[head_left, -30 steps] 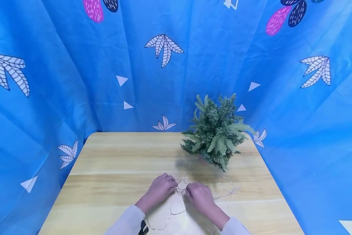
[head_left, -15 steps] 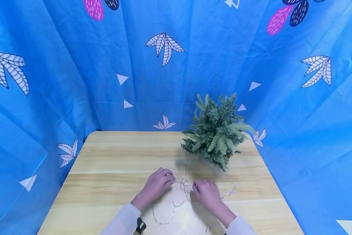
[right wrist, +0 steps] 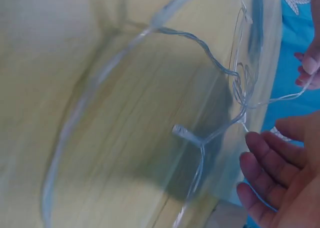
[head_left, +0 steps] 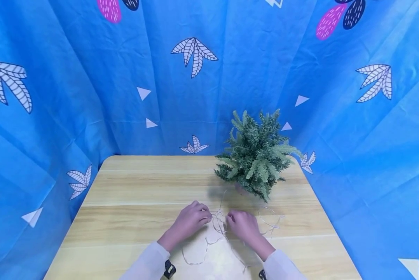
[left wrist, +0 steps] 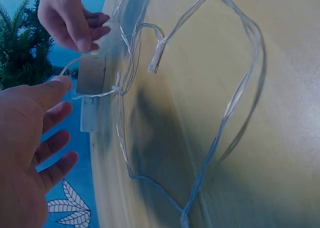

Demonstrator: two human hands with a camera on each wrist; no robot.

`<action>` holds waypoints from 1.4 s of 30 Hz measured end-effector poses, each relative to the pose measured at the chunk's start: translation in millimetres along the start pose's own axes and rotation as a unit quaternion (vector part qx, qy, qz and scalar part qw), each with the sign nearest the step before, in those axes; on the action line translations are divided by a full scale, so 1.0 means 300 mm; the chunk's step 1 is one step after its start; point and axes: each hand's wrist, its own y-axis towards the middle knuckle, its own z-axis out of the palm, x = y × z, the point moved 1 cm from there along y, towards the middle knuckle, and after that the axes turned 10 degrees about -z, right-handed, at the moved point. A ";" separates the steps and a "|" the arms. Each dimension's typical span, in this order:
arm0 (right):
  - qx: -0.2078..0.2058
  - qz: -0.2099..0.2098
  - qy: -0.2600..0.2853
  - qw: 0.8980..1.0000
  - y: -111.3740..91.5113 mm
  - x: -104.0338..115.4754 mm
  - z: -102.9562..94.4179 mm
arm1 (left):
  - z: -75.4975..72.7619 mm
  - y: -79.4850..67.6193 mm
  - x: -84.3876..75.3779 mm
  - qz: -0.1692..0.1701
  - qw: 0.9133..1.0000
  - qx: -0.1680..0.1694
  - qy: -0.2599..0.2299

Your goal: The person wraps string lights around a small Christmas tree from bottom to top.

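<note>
My left hand (head_left: pixel 190 218) pinches the thin, clear plastic wire (left wrist: pixel 216 143), tangled on the pale wooden counter (head_left: pixel 132 221); my right hand (head_left: pixel 243 226) seems loose beside it. The wire should be light, springy, slippery: better to hold near the knot (left wrist: pixel 117 89).

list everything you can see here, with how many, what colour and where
Wire: one visible tangle, clear to whitish, between and around the hands
Tree: one, green, far right part of the table
Base: one, greyish-brown, under the tree
Table: one, light wood, under the wire and tree
Backdrop: blue with white, pink and black prints, behind and beside the table; number of pieces unclear
Wrist bands: two, black, at the cuffs
Sleeves: two, whitish, on the forearms
Left hand: one, bare, left of the tangle, pinching a strand
Right hand: one, bare, right of the tangle
</note>
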 end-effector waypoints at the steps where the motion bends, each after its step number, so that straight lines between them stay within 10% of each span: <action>1: -0.002 0.013 0.006 1.000 0.011 -0.003 0.005 | 0.000 -0.002 -0.002 0.000 1.000 0.000 0.001; 10: 0.003 0.132 0.096 0.987 0.109 -0.013 0.060 | 0.018 -0.014 -0.014 0.012 1.000 -0.005 -0.012; 27: -0.042 0.197 0.231 0.952 0.193 -0.015 0.068 | 0.027 -0.005 -0.021 0.011 1.000 0.000 0.014; 42: -0.068 0.185 0.303 0.932 0.136 0.017 0.054 | 0.070 0.190 -0.023 0.020 0.998 -0.056 0.020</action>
